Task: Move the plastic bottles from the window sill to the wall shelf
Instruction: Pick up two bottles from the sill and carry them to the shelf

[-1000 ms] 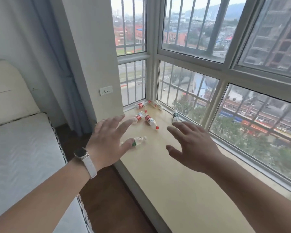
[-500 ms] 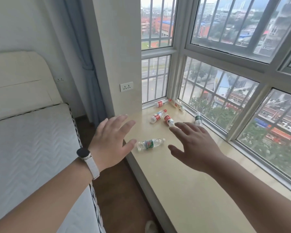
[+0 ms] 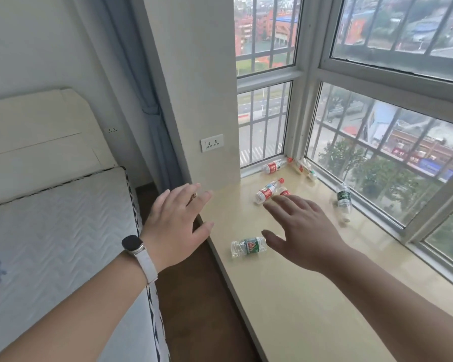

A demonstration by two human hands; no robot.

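Centrally, six small clear plastic bottles lie on their sides on the pale beige window sill (image 3: 298, 296). Nearest the viewer, a clear bottle with a green label (image 3: 248, 246) lies crosswise close to the sill's room-side edge. At 12 o'clock from it, a clear bottle with a red label and red cap (image 3: 268, 190) points its cap toward the window. A second red-labelled bottle (image 3: 284, 191) lies just beside it at 3 o'clock, largely hidden behind fingertips. In the far corner of the sill, a red-capped, red-labelled bottle (image 3: 275, 166) lies along the left pane and another red-labelled bottle (image 3: 307, 170) along the right pane. At 2 o'clock, a clear bottle with a dark green label (image 3: 344, 202) lies near the right window frame, apart from the others.

Right hand (image 3: 302, 233): palm down above the sill, fingers (image 3: 293, 207) spread wide and straight, grasping nothing. Its thumb tip overlaps the cap end of the green-labelled bottle; contact cannot be told.

Left hand (image 3: 177, 231): palm down at 9 o'clock of that bottle, at the sill's room-side edge, fingers splayed and released, holding nothing. A dark-faced wristwatch on a white strap (image 3: 132, 244) sits on the wrist.

At 9 o'clock, a white quilted mattress (image 3: 50, 231) with a cream headboard (image 3: 37, 131). At 11 o'clock, a blue-grey curtain (image 3: 147, 100) and a white wall socket (image 3: 211, 143).
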